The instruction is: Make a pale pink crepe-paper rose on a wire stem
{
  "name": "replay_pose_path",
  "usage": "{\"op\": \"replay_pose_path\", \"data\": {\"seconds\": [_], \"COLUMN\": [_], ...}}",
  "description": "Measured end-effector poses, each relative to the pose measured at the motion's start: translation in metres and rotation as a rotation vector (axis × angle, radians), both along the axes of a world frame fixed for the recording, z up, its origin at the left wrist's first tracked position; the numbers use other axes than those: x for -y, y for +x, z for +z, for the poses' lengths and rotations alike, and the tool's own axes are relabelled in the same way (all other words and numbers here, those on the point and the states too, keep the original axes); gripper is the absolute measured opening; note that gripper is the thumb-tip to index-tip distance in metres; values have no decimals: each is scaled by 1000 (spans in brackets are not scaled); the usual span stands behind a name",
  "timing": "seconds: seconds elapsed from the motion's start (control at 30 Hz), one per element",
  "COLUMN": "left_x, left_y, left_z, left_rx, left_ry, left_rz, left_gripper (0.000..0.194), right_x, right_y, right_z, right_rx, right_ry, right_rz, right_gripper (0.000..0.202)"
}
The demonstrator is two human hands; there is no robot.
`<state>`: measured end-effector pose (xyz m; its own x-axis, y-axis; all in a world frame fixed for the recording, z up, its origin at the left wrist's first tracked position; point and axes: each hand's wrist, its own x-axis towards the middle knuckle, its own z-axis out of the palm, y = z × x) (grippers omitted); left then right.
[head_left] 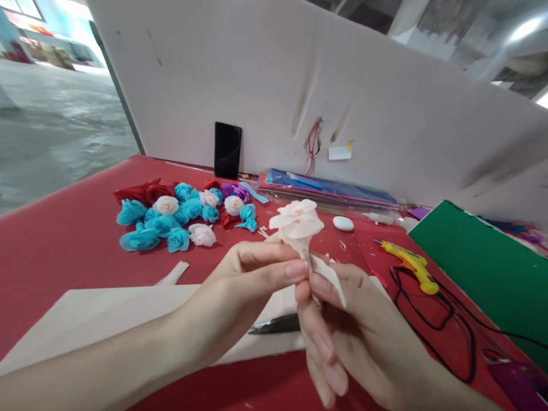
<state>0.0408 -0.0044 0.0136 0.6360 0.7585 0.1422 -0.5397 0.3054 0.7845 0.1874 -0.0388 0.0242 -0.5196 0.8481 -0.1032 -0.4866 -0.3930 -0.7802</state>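
Note:
A pale pink paper flower [299, 222] is held upright in front of me, its layered petals spread at the top. My left hand [257, 274] pinches its narrow base between thumb and fingers. From the other side, my right hand [342, 319] grips the lower end, with a loose paper strip [329, 277] hanging over its fingers. Beneath both hands lie a pale sheet of paper [115, 314] and a dark pointed tool [278, 325], partly covered by the right hand, so its kind is unclear.
Blue, white, red and purple paper flowers [160, 225] cluster at the left back. A black phone [228, 149] leans on the white partition [240, 68]. At right lie a yellow glue gun [411, 265], its black cord and a green board [483, 274]. A white oval object [343, 223] sits mid-table.

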Motion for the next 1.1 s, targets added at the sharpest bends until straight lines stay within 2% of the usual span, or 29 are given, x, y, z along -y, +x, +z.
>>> {"op": "replay_pose_path", "data": {"seconds": [0.17,0.27,0.33,0.43,0.53,0.6,0.67,0.73,0.77,0.87,0.97,1.1], "left_x": [4,5,6,5,4,3,3,3,3,5,5,3], "left_y": [-1,-2,-1,-1,-1,-1,0,1,1,2,2,2], "left_z": [-1,-2,-2,-2,-4,-5,-6,-7,-6,-3,-1,-2], "left_rx": [22,17,-5,-28,-29,-28,-27,-25,-30,-38,-28,-10], "left_ry": [-17,-10,2,8,-2,-2,2,4,-1,-10,-5,-1], "left_rz": [-6,-14,-19,18,41,42,38,17,-6,-39,22,52], "left_gripper": [23,23,27,27,23,22,21,21,22,26,29,28], "right_x": [-5,-5,-3,2,5,5,6,7,7,7,4,-1], "right_y": [6,6,4,0,-2,-1,0,1,2,1,0,-1], "right_z": [-5,-1,3,8,8,6,5,5,5,5,2,-1], "right_rx": [-69,12,147,476,794,924,973,939,886,558,200,-11], "right_ry": [-54,51,185,421,730,926,1018,959,868,462,153,-8], "right_rz": [104,86,-23,-257,-444,-513,-529,-460,-404,-201,-28,84], "right_gripper": [21,23,23,18,21,25,28,31,32,30,29,26]}}
